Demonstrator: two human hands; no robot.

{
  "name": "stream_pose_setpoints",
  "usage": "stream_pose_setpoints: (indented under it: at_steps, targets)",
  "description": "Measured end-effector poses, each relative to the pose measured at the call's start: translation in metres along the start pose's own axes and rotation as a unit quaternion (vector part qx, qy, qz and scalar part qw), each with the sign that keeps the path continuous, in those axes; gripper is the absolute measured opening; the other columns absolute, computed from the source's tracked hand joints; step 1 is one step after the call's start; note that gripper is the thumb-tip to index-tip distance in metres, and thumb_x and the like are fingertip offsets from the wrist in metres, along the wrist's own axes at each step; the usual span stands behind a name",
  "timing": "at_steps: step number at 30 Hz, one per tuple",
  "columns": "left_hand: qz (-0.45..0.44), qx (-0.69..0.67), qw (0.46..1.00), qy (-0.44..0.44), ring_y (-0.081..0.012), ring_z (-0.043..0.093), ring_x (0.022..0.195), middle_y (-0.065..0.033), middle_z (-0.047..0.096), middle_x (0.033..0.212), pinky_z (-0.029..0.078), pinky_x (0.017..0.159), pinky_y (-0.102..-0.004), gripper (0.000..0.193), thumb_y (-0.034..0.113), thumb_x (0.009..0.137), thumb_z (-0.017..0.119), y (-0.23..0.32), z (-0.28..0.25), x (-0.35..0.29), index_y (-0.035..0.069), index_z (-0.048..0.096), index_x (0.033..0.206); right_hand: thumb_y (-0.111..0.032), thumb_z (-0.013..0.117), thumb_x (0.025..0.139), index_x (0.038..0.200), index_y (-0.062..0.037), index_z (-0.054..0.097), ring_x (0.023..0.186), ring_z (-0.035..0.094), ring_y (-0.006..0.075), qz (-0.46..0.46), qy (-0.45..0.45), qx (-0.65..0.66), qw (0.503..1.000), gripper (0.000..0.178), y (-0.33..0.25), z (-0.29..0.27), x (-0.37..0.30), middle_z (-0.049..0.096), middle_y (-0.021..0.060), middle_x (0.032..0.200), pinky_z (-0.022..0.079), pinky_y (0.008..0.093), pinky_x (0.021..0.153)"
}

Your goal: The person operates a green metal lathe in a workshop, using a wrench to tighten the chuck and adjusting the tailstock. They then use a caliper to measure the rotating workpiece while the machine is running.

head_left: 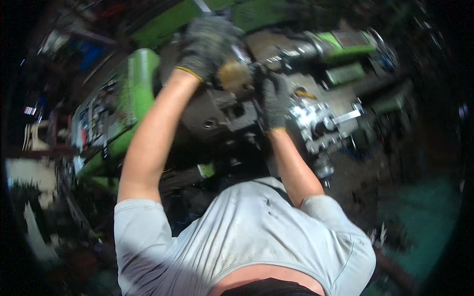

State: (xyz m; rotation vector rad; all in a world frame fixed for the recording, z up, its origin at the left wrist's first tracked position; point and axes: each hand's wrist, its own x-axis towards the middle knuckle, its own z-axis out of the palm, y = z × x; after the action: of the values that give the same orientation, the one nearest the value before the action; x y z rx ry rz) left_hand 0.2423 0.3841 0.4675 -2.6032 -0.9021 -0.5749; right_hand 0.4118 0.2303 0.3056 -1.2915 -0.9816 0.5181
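A green lathe stands before me, its dark jawed chuck [197,111] between my forearms. Set at the chuck is a round, brownish-yellow workpiece [234,75]. My left hand [210,47], in a dark grey knit glove with a yellow cuff, is over the chuck's far upper side. Motion smears its fingers, and what they hold, if anything, does not show. On the workpiece's right is my right hand [275,101], gloved the same way, fingers pointing away from me. Its fingertips blur into dark metal, so I cannot tell their grip.
Right of my right hand sits a shiny metal tool post [316,123] with a lever handle [348,116]. Beyond it is the green tailstock [345,44]. The green headstock cover [143,81] rises at left, beside a tray of small tools [96,121].
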Motion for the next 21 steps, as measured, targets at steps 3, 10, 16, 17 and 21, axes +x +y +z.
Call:
stream_pose_setpoints:
  at_steps: [3,10,16,17,21]
  targets:
    - [-0.047,-0.03,0.996,0.072,-0.0391,0.069,0.096,-0.0156,0.074,0.099,0.053,0.088,-0.0517,0.023,0.025,0.086,0.066,-0.005,-0.002,-0.003,0.015,0.077,0.104,-0.018,0.063,0.103,0.128,0.0013,0.064,0.114,0.064,0.027,-0.085,-0.008,-0.087,0.993,0.032,-0.02,-0.018,-0.014,0.069,0.0153,0.12,0.049,0.0393,0.102]
    - [-0.074,0.117,0.99,-0.005,-0.0397,0.069,0.103,-0.0195,0.071,0.113,0.047,0.091,-0.0571,0.064,0.067,0.098,0.051,0.004,0.01,0.01,0.01,0.063,0.123,-0.019,0.07,0.096,0.126,-0.0037,0.066,0.116,0.066,0.0359,-0.016,0.038,-0.079,0.996,0.035,-0.063,-0.049,-0.06,0.069,0.0203,0.123,0.051,0.0435,0.102]
    - [-0.13,0.115,0.984,0.026,-0.0397,0.069,0.106,-0.0204,0.068,0.12,0.05,0.088,-0.0577,0.067,0.062,0.097,0.053,0.004,0.006,-0.003,0.007,0.057,0.135,-0.017,0.062,0.102,0.127,-0.0001,0.067,0.102,0.066,0.0201,-0.036,0.086,-0.129,0.987,0.031,-0.089,-0.128,-0.079,0.07,0.0128,0.116,0.053,0.0344,0.092]
    - [-0.129,0.114,0.984,0.044,-0.0407,0.069,0.104,-0.0207,0.069,0.119,0.051,0.087,-0.0574,0.066,0.063,0.096,0.053,0.0,0.016,-0.006,0.006,0.06,0.129,-0.015,0.062,0.102,0.127,-0.0008,0.067,0.096,0.066,0.0159,0.02,0.082,-0.142,0.986,0.029,-0.088,-0.146,-0.082,0.071,0.0095,0.114,0.054,0.0312,0.084]
    - [-0.123,0.102,0.985,0.069,-0.0411,0.069,0.099,-0.021,0.069,0.114,0.055,0.083,-0.0555,0.059,0.059,0.095,0.055,0.008,0.008,-0.013,0.006,0.064,0.12,-0.015,0.06,0.105,0.131,-0.0043,0.064,0.091,0.067,0.0123,0.034,0.153,-0.074,0.985,0.029,-0.091,-0.197,-0.097,0.072,0.0078,0.115,0.053,0.0262,0.075]
